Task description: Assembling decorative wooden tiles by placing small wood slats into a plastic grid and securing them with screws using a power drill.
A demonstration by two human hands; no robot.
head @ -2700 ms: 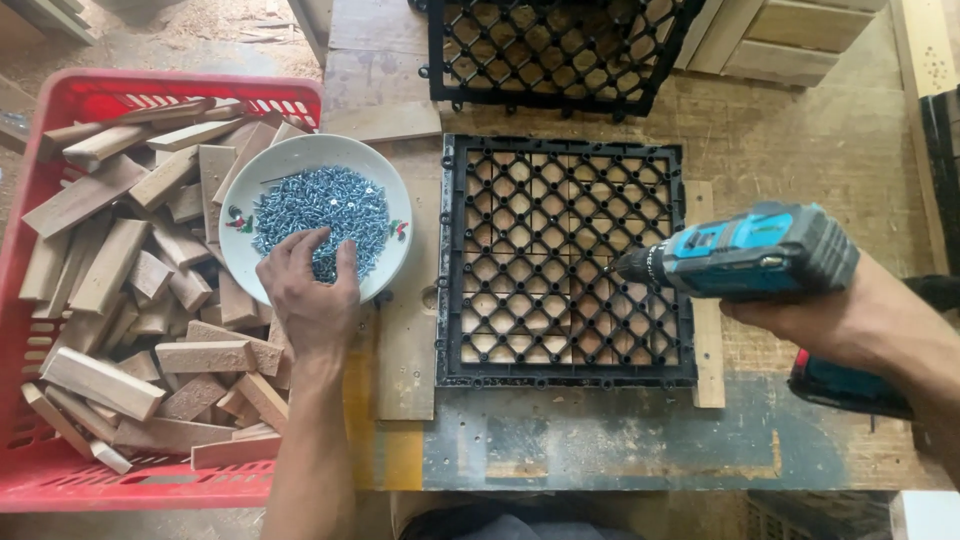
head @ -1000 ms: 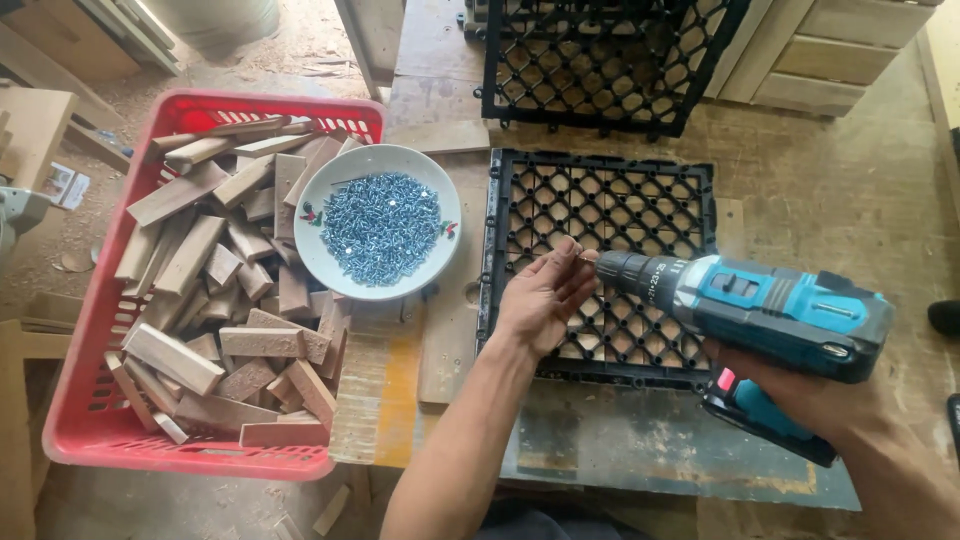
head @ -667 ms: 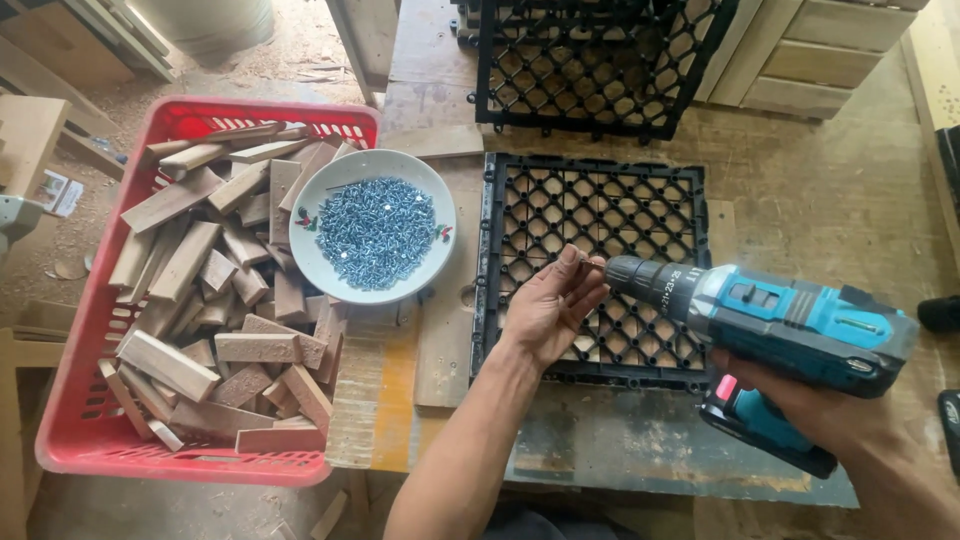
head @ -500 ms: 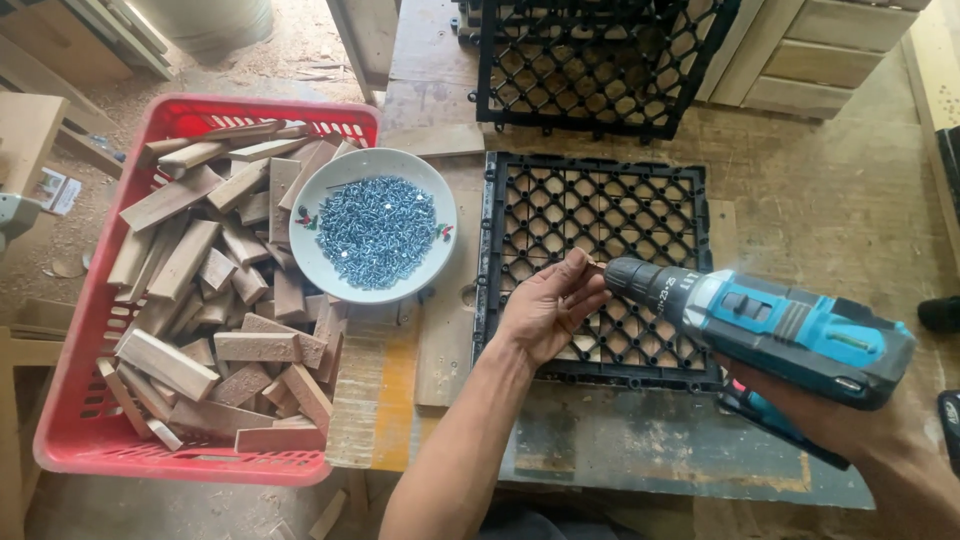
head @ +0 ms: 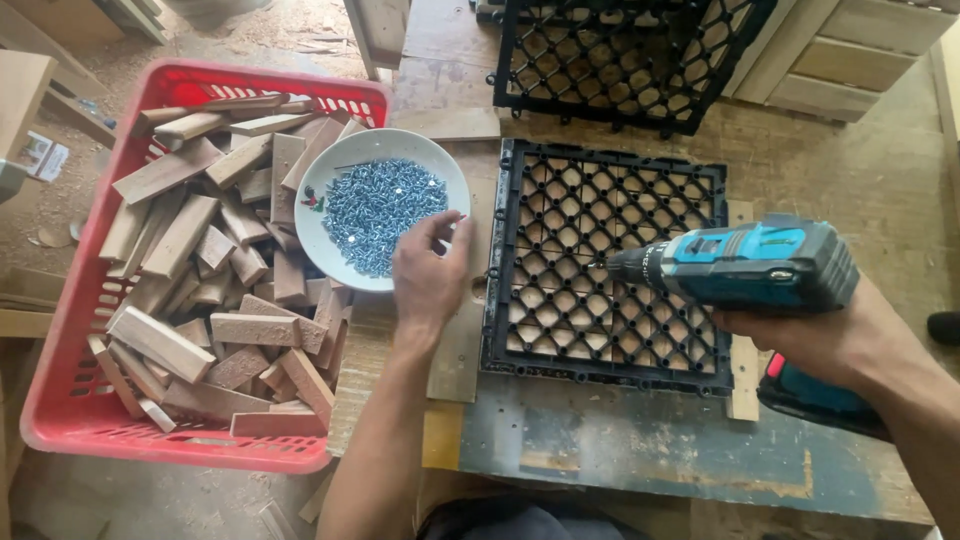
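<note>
Lighting is bright, even and diffuse, like daylight; no single source is in view. Shadows are soft and short, the clearest under the drill (head: 745,265) and the left hand (head: 428,278). Mild glare shows on the bowl (head: 340,262) rim and the screws (head: 380,212). Focus is sharp at centre. Straight edges bow slightly near the frame borders, and the corners are somewhat softer.

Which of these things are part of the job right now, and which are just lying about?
In use: left hand, bowl of screws, right hand, cordless drill, black grid tile.
Lying about: red crate of wood blocks, second grid tile.
</note>
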